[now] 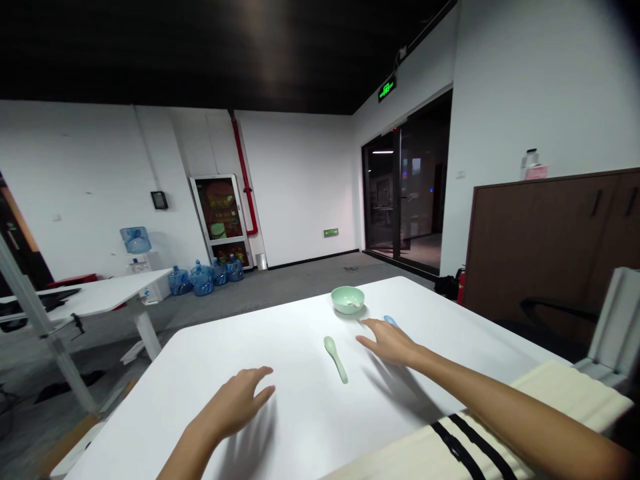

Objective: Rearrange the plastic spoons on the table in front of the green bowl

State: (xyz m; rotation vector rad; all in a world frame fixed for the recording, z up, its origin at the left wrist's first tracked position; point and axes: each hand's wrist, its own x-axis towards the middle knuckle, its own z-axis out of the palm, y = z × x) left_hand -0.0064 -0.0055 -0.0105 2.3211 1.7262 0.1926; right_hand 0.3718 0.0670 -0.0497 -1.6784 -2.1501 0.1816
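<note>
My right hand (pixel 387 341) reaches out over the white table (pixel 240 353), fingers stretched flat, holding nothing. A blue spoon (pixel 389 321) lies just beyond its fingertips, partly hidden by the hand. A pale green spoon (pixel 335 358) lies on the table to the left of that hand. A pale green bowl (pixel 348 299) stands farther back, near the table's far edge. My left hand (pixel 237 400) hovers low over the near left part of the table, fingers loosely spread and empty.
A cream cloth with black stripes (pixel 500 433) lies at the table's near right. A brown cabinet (pixel 550 240) stands to the right, another white desk (pixel 100 293) to the left. Blue water jugs (pixel 203 279) sit on the floor by the far wall.
</note>
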